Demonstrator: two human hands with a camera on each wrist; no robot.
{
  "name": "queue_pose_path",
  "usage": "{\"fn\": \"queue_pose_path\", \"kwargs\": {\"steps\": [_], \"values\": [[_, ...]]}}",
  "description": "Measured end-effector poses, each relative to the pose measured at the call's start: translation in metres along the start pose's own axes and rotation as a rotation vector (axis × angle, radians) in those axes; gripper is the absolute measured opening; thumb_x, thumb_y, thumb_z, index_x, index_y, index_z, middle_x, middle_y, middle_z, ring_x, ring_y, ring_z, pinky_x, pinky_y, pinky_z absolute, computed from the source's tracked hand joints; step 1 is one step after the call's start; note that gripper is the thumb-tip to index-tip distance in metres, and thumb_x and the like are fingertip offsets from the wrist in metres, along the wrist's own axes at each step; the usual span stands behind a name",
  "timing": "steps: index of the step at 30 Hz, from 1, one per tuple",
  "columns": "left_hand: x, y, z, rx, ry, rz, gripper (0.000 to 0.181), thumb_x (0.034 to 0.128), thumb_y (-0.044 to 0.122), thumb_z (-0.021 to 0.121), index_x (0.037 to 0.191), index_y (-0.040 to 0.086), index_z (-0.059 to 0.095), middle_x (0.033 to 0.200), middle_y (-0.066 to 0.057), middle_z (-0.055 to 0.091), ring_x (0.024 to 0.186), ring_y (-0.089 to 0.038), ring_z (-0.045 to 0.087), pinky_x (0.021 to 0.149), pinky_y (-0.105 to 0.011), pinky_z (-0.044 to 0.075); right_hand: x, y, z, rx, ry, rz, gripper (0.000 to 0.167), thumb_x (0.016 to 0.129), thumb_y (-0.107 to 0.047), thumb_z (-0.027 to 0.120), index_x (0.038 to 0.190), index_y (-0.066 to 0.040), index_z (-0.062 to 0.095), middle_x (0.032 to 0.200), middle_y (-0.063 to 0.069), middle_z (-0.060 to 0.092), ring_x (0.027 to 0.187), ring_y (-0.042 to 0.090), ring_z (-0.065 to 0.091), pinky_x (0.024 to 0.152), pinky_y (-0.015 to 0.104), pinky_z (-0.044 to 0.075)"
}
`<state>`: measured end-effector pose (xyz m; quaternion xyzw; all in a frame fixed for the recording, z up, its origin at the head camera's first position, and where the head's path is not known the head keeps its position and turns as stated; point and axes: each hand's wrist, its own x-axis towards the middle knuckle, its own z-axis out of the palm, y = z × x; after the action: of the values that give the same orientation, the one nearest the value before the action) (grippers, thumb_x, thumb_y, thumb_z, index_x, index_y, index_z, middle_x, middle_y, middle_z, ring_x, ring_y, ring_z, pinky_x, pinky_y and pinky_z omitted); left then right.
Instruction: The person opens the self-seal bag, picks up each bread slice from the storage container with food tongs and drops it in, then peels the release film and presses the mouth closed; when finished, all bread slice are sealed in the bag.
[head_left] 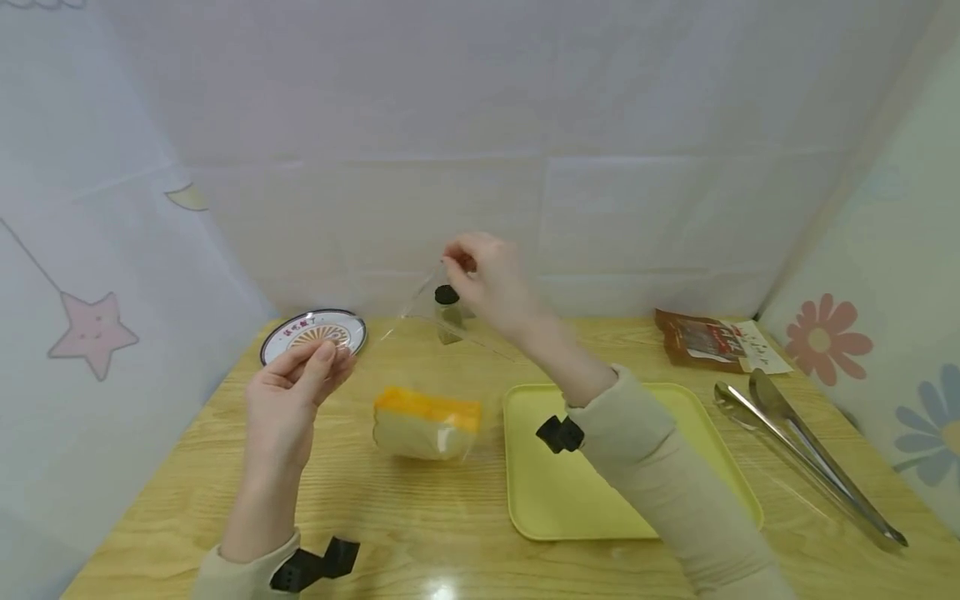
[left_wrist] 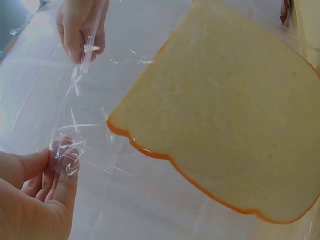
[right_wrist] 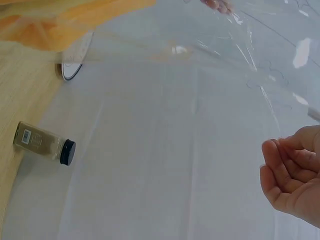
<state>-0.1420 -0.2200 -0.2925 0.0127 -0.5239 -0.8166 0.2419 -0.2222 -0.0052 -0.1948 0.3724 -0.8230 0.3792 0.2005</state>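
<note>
A clear plastic bag (left_wrist: 75, 124) is stretched between both hands, its film thin and hard to trace. My left hand (head_left: 291, 396) pinches one side of its edge between thumb and fingers. Higher and to the right, my right hand (head_left: 491, 279) pinches another part of the edge with thumb and forefinger. Sliced bread (head_left: 425, 427), pale with an orange crust, sits low in the bag, between the hands and below them. The left wrist view shows a slice's broad face, the bread (left_wrist: 225, 115), behind the film. From the head view, I cannot tell whether the bag touches the table.
A yellow tray (head_left: 555, 492) lies under the right forearm. Metal tongs (head_left: 813, 454) rest at the right, below a brown food packet (head_left: 701, 342). A patterned plate (head_left: 281, 337) stands at the back left. A black-capped seasoning jar (right_wrist: 42, 142) is behind the bag.
</note>
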Motion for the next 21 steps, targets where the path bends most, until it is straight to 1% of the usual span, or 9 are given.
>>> {"fn": "queue_pose_path", "kwargs": {"steps": [2, 4, 8, 11, 14, 16, 17, 18, 21], "values": [[0.000, 0.000, 0.001, 0.005, 0.025, 0.004, 0.008, 0.0857, -0.001, 0.064, 0.091, -0.002, 0.070, 0.075, -0.006, 0.073, 0.070, -0.016, 0.071, 0.074, -0.030, 0.058, -0.004, 0.007, -0.010, 0.014, 0.050, 0.005, 0.013, 0.091, 0.000, 0.056, 0.096, 0.007, 0.066, 0.092, 0.018, 0.068, 0.083, 0.025, 0.065, 0.077, 0.027, 0.056], [0.000, 0.001, 0.003, 0.007, 0.045, 0.008, 0.008, 0.0854, 0.000, 0.065, 0.091, -0.002, 0.070, 0.075, -0.006, 0.073, 0.070, -0.015, 0.071, 0.073, -0.030, 0.058, -0.008, 0.013, -0.021, 0.014, 0.099, 0.029, 0.013, 0.091, -0.001, 0.056, 0.095, 0.007, 0.066, 0.090, 0.018, 0.069, 0.081, 0.025, 0.066, 0.076, 0.030, 0.057], [0.000, 0.001, 0.006, -0.001, 0.066, 0.021, 0.008, 0.0850, 0.001, 0.065, 0.091, -0.002, 0.069, 0.075, -0.006, 0.073, 0.069, -0.015, 0.071, 0.072, -0.029, 0.059, -0.016, 0.026, -0.043, 0.004, 0.184, 0.073, 0.013, 0.091, -0.002, 0.058, 0.093, 0.007, 0.067, 0.087, 0.019, 0.070, 0.077, 0.026, 0.066, 0.071, 0.033, 0.057], [0.001, 0.001, 0.007, -0.010, 0.075, 0.028, 0.009, 0.0845, 0.001, 0.066, 0.091, -0.004, 0.069, 0.075, -0.007, 0.072, 0.068, -0.016, 0.071, 0.072, -0.030, 0.059, -0.024, 0.035, -0.058, 0.002, 0.233, 0.077, 0.012, 0.090, -0.001, 0.059, 0.090, 0.008, 0.067, 0.085, 0.020, 0.070, 0.073, 0.026, 0.066, 0.067, 0.025, 0.055], [0.000, 0.000, 0.007, -0.007, 0.082, 0.030, 0.011, 0.0841, 0.002, 0.067, 0.092, -0.005, 0.069, 0.075, -0.007, 0.072, 0.068, -0.017, 0.071, 0.072, -0.030, 0.059, -0.032, 0.044, -0.073, 0.024, 0.255, 0.105, 0.014, 0.091, -0.002, 0.057, 0.091, 0.009, 0.066, 0.085, 0.022, 0.069, 0.071, 0.015, 0.064, 0.066, 0.014, 0.050], [0.000, 0.000, 0.007, 0.000, 0.088, 0.031, 0.010, 0.0837, 0.003, 0.067, 0.092, -0.004, 0.069, 0.075, -0.007, 0.072, 0.068, -0.017, 0.071, 0.072, -0.029, 0.059, -0.037, 0.049, -0.082, 0.032, 0.269, 0.139, 0.016, 0.093, -0.005, 0.057, 0.092, 0.009, 0.066, 0.085, 0.020, 0.068, 0.070, 0.005, 0.061, 0.067, 0.010, 0.048], [0.000, 0.000, 0.007, 0.003, 0.090, 0.030, 0.011, 0.0836, 0.003, 0.067, 0.092, -0.004, 0.069, 0.076, -0.008, 0.072, 0.068, -0.018, 0.071, 0.071, -0.029, 0.059, -0.039, 0.051, -0.087, 0.038, 0.276, 0.157, 0.017, 0.093, -0.006, 0.056, 0.093, 0.009, 0.066, 0.086, 0.019, 0.068, 0.070, 0.000, 0.060, 0.068, 0.009, 0.048], [0.000, 0.000, 0.007, 0.006, 0.092, 0.028, 0.010, 0.0836, 0.003, 0.068, 0.092, -0.003, 0.070, 0.076, -0.007, 0.072, 0.068, -0.018, 0.071, 0.071, -0.029, 0.059, -0.042, 0.053, -0.092, 0.041, 0.285, 0.177, 0.018, 0.094, -0.008, 0.056, 0.094, 0.008, 0.066, 0.085, 0.014, 0.068, 0.070, -0.004, 0.059, 0.069, 0.009, 0.048], [0.000, 0.000, 0.007, 0.005, 0.096, 0.021, 0.012, 0.0828, 0.004, 0.069, 0.093, -0.002, 0.070, 0.076, -0.007, 0.072, 0.068, -0.017, 0.071, 0.071, -0.029, 0.059, -0.049, 0.058, -0.105, 0.036, 0.326, 0.213, 0.019, 0.094, -0.010, 0.057, 0.095, 0.007, 0.066, 0.080, -0.007, 0.067, 0.070, -0.007, 0.059, 0.071, 0.009, 0.049]]}}
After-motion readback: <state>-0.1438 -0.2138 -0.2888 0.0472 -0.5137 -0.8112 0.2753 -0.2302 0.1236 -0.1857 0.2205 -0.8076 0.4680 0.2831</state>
